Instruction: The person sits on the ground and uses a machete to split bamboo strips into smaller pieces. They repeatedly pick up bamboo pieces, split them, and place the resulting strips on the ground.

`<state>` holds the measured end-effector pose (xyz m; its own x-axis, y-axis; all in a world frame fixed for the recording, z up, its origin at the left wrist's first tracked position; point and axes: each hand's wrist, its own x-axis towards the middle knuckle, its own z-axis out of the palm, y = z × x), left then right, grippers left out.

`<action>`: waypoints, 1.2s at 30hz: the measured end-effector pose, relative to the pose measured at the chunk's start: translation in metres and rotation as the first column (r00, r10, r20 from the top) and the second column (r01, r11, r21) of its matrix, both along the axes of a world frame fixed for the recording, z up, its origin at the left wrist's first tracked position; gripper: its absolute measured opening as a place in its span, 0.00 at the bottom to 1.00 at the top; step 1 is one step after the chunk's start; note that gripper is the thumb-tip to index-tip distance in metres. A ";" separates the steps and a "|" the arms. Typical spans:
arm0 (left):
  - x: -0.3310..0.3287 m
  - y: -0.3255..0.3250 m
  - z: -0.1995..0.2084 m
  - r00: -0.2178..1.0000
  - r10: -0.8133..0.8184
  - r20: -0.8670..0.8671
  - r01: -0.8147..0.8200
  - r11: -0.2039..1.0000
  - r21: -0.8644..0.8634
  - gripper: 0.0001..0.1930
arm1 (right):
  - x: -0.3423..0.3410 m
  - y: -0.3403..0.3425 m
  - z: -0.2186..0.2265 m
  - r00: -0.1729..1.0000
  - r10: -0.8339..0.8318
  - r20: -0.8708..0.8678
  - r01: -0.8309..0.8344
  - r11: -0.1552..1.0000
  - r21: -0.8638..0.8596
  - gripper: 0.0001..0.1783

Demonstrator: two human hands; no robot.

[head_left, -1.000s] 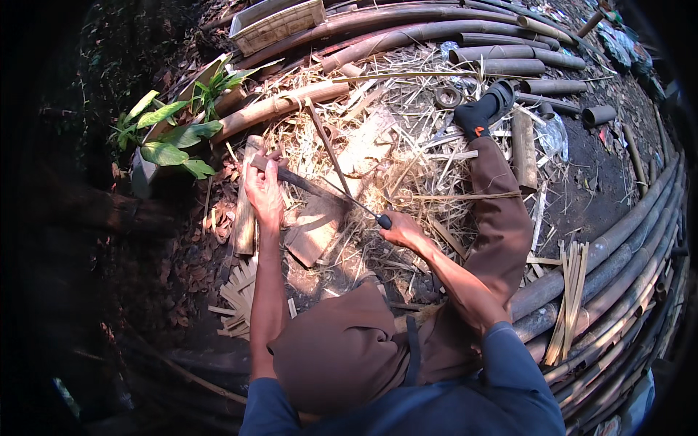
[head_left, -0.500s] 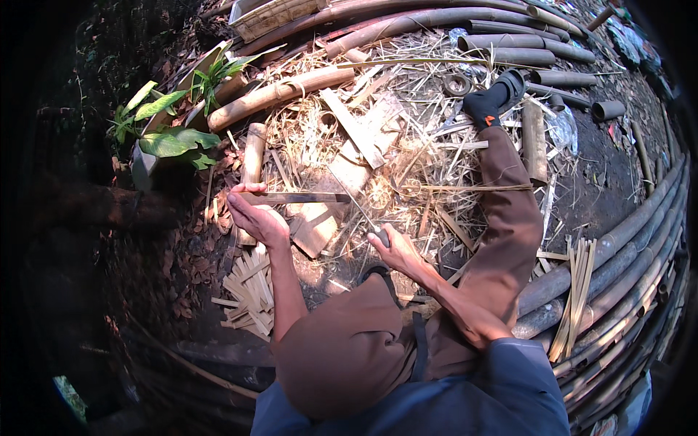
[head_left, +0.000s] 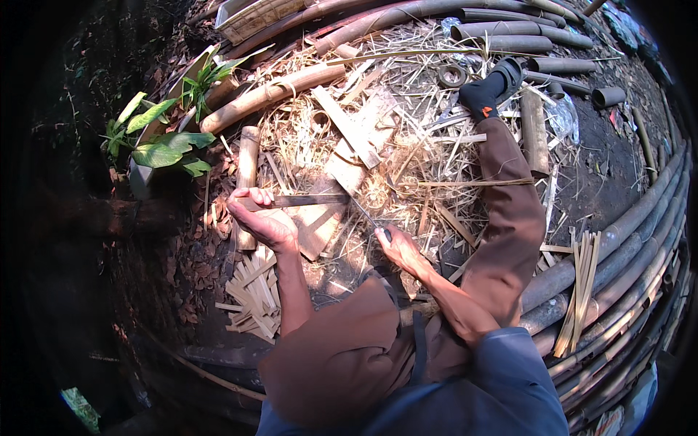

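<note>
I sit on the ground among bamboo scraps. My left hand grips the left end of a flat, dark bamboo strip held level above a pale wooden block. My right hand is closed on the dark handle of a thin knife, which slants up and left to the strip's right end. My right leg in brown trousers stretches away, ending in a dark sock.
A heap of short split slats lies by my left knee. Thick bamboo poles curve along the right and across the top. A leafy plant and a woven basket stand at the upper left. A bundle of thin slats rests on the poles.
My left hand dropped from the top of an upright piece and now holds a strip level. My right hand pulled back toward my body, and the knife swung to a steeper slant.
</note>
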<state>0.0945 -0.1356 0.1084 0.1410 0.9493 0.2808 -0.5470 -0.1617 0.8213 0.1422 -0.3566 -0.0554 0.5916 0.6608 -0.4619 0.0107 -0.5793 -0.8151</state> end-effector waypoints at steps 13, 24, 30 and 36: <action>0.006 -0.007 -0.009 0.996 -0.025 0.091 0.025 1.000 -0.008 0.16 | -0.013 0.067 0.106 0.975 -0.050 -0.216 0.117 0.942 0.313 0.22; 0.008 -0.005 -0.005 0.995 0.082 0.048 -0.084 0.996 0.042 0.19 | -0.021 0.060 0.111 0.990 0.028 -0.137 0.017 0.949 0.315 0.24; 0.002 0.015 -0.009 0.992 0.084 0.097 -0.078 0.995 -0.067 0.20 | -0.009 0.059 0.059 0.999 -0.021 0.026 0.016 0.983 0.180 0.20; 0.007 0.019 -0.007 0.989 0.098 0.114 -0.094 0.995 -0.040 0.18 | -0.001 0.032 -0.003 0.989 -0.137 -0.058 0.139 0.989 0.043 0.29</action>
